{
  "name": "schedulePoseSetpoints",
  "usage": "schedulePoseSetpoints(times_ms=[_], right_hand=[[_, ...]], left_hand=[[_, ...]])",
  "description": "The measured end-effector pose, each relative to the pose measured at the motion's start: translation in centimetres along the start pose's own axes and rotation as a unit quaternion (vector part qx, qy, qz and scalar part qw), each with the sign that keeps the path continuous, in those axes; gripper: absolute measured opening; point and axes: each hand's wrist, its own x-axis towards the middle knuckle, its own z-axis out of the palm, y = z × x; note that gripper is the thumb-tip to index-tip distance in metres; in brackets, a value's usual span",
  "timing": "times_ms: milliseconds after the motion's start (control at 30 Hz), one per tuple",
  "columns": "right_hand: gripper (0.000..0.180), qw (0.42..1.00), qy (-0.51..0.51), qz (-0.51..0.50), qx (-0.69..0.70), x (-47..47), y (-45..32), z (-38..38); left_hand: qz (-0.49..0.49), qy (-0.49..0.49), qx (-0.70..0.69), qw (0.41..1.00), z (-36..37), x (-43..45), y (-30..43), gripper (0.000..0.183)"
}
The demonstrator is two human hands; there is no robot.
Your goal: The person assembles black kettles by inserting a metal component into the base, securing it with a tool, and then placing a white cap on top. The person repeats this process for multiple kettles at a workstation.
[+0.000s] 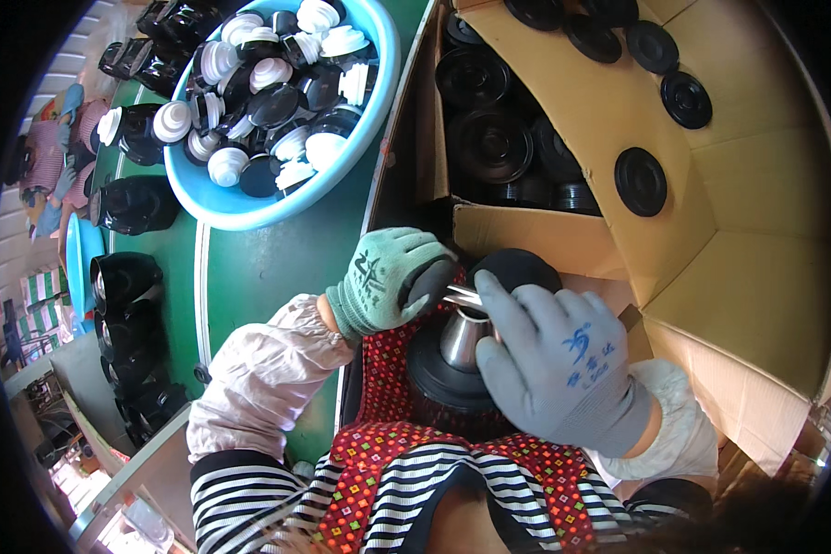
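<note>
My left hand (pixel 395 280), in a green glove with a dark palm, pinches one end of a shiny metal piece (pixel 462 298). The other end of that piece runs under the fingers of my right hand (pixel 557 367), which wears a grey glove. Just below it stands a silver metal cone (pixel 461 341) with an open top, on a black round base (pixel 438 374) in front of my apron. My right thumb is beside the cone; whether it touches is hard to tell. Behind my right fingers a black disc (pixel 516 266) is partly hidden.
A blue basin (pixel 277 220) of black-and-white lidded parts stands on the green table (pixel 270 277). Black jars (pixel 135 204) line its far side. An open cardboard box (pixel 755 277) at right holds black round lids (pixel 490 144), with several loose on its flap. Another person (pixel 55 152) sits across.
</note>
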Motion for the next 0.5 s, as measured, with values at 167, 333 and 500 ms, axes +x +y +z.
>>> schedulePoseSetpoints(times_ms=[167,333,500], right_hand=[[0.027,0.993,-0.003,-0.063,0.096,-0.2,0.9,-1.5],[0.029,0.976,-0.054,-0.149,0.15,0.4,3.4,-3.2],[0.034,0.944,0.077,-0.218,0.236,7.5,9.0,0.9]], left_hand=[[0.0,0.107,0.219,0.97,-2.2,-0.4,8.3,0.054],[-0.016,0.041,0.181,0.982,-1.5,-1.1,11.6,0.046],[-0.008,0.052,0.159,0.986,-0.6,-1.3,10.4,0.041]])
